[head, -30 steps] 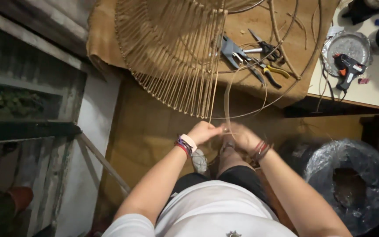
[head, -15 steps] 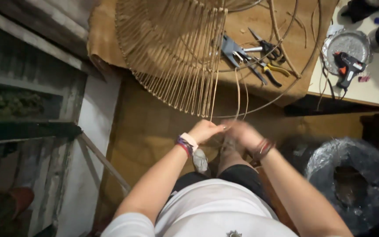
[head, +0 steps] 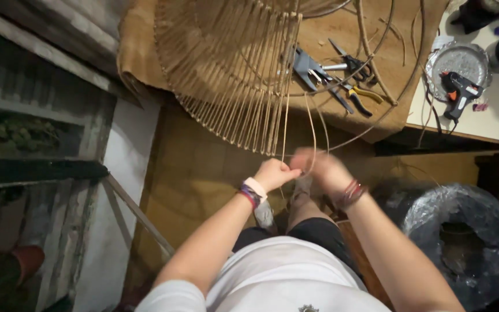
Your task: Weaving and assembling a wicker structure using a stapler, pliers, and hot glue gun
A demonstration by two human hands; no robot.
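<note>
Brown-covered workbench [head: 388, 98]: round rattan frame [head: 226, 69] overhanging near edge at left; pliers and cutters [head: 333, 72] mid-surface; loose rattan strands [head: 376, 58] curving across right part. Adjoining white table [head: 492, 124]: glue gun [head: 460, 89], foil tray [head: 460, 58].

Just beyond the left hand [head: 275, 173] and right hand [head: 324, 169], held close together: wicker frame [head: 226, 69], overhanging the table [head: 342, 110] edge. Farther ahead and rightward, on the table: pliers [head: 342, 75]. Far right of both: glue gun [head: 458, 89] beside foil dish [head: 460, 58]. Right, lower: wrapped bundle [head: 463, 237].
</note>
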